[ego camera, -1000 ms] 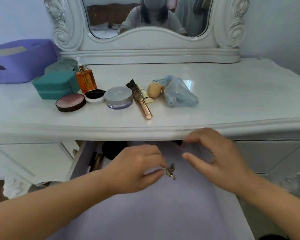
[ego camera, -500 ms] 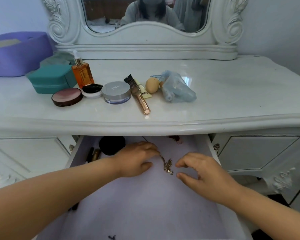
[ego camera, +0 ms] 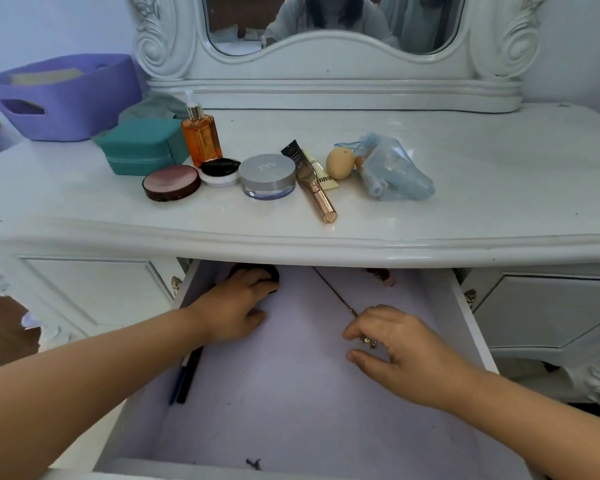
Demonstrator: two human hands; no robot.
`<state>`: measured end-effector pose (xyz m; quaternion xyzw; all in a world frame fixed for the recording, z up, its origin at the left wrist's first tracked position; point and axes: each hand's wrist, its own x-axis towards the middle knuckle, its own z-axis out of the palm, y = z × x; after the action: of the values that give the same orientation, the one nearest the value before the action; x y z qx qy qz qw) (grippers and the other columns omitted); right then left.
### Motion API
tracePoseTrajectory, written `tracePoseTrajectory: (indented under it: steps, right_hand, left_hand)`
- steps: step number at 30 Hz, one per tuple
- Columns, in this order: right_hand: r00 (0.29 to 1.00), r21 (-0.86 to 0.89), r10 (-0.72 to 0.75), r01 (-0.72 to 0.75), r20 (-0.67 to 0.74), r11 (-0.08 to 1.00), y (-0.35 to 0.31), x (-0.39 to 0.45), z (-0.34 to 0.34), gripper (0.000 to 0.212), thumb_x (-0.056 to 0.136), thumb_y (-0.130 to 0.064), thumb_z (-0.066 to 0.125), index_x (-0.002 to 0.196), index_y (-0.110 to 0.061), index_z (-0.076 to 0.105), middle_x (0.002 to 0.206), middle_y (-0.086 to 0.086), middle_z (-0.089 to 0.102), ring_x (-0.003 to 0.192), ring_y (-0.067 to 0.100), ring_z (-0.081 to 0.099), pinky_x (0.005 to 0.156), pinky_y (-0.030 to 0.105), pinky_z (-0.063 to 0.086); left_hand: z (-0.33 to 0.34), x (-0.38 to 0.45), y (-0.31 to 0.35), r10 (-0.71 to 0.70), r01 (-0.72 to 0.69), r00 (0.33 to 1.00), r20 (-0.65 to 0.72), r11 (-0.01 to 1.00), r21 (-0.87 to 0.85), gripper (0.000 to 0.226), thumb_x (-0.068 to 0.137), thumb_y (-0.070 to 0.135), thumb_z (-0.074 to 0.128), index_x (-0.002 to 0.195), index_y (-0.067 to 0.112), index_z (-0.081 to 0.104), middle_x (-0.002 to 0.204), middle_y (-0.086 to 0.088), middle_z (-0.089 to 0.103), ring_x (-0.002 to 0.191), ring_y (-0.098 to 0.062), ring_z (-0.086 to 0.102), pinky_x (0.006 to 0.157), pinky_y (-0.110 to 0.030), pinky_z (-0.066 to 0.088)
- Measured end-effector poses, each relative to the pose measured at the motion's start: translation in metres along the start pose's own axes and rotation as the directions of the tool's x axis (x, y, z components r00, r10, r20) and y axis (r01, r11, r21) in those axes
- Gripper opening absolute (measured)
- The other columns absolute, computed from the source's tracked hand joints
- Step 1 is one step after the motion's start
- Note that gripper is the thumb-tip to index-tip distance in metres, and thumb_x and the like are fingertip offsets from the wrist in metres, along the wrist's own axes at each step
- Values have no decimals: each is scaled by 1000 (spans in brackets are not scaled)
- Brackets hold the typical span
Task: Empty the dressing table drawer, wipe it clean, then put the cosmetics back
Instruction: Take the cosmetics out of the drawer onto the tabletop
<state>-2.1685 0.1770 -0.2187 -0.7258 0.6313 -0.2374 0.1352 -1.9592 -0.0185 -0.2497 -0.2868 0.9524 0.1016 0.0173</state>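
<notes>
The white drawer [ego camera: 471, 327] stands pulled out under the tabletop, its floor lined in lilac. My left hand [ego camera: 236, 306] reaches to the back left and its fingers curl over a black round item [ego camera: 271, 273], which is mostly hidden. My right hand [ego camera: 395, 344] pinches the gold pendant of a thin necklace [ego camera: 333, 292] whose chain trails toward the drawer's back. Dark pens [ego camera: 186, 379] lie along the left wall. A small reddish item [ego camera: 381, 274] sits at the back right.
On the tabletop [ego camera: 499, 188] lie a teal box [ego camera: 139, 147], an orange bottle [ego camera: 201, 133], a brown compact [ego camera: 171, 182], a silver-lidded jar [ego camera: 267, 174], a rose-gold tube [ego camera: 317, 188], a beige sponge [ego camera: 340, 163] and a blue pouch [ego camera: 392, 174]. A purple basket [ego camera: 66, 95] stands far left.
The drawer has come further out. My left hand moved from the pendant to the black round item at the back left. My right hand closed on the pendant and drew it rightward.
</notes>
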Motion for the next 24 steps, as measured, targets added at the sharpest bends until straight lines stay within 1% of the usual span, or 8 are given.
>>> tracePoseTrajectory:
  steps: [2,4,8,12,15,18,21,24]
  right_hand:
    - [1000,-2,10,-10,7,1000,1,-1,0,43,79,-50,43,101,-22,66,90,-24,49,86,-11,41,76,11,38]
    - [1000,-4,19,-19,13,1000,2,-1,0,45,79,-51,42,102,-21,66,91,-22,53,86,-8,44,77,12,40]
    - [999,-19,22,-21,33,1000,2,-2,2,36,82,-42,51,106,-20,66,94,-19,54,87,-5,45,76,5,32]
    - [998,-19,5,-4,66,1000,0,-2,3,31,85,-36,56,110,-20,64,102,-10,62,90,-3,46,78,6,34]
    - [997,-9,23,-23,68,1000,-1,-5,5,34,82,-38,54,108,-19,66,99,-12,62,90,-3,48,77,7,35]
    - [998,5,47,-47,46,999,-4,-10,7,34,82,-38,54,106,-18,66,94,-18,55,91,-2,49,80,11,38]
    - [998,17,36,-37,50,999,-8,-18,11,29,86,-34,58,110,-20,64,104,-12,62,97,1,52,86,14,41]
    - [995,18,17,-19,102,1000,-14,-27,17,33,86,-38,55,113,-22,62,109,-9,62,100,3,53,86,12,39]
  left_hand:
    - [4,-7,1,27,-27,1000,-1,1000,-15,67,76,47,30,135,19,45,140,-2,42,127,-22,37,103,-36,36]
    - [6,-18,6,54,-54,999,-6,999,0,59,79,42,36,133,22,47,137,0,45,126,-21,40,99,-33,34]
    - [6,-38,19,210,-208,977,-26,977,50,48,77,36,42,123,27,47,122,1,57,110,-18,51,83,-40,50]
    - [2,-49,27,299,-299,954,16,954,-2,48,80,39,47,126,28,44,126,1,54,110,-17,50,84,-37,51]
    - [3,-51,33,262,-261,964,-36,965,17,52,78,45,50,126,29,43,127,0,53,110,-21,54,88,-37,49]
    - [13,-53,40,220,-214,974,-57,973,91,56,73,50,48,124,27,43,125,-3,55,113,-26,55,91,-43,49]
    - [24,-60,51,181,-169,980,-81,977,132,58,72,50,44,125,27,44,125,-3,57,117,-29,55,92,-44,48]
    - [29,-67,57,145,-136,984,-103,987,91,55,74,47,46,126,27,45,128,-4,55,120,-28,52,91,-44,49]
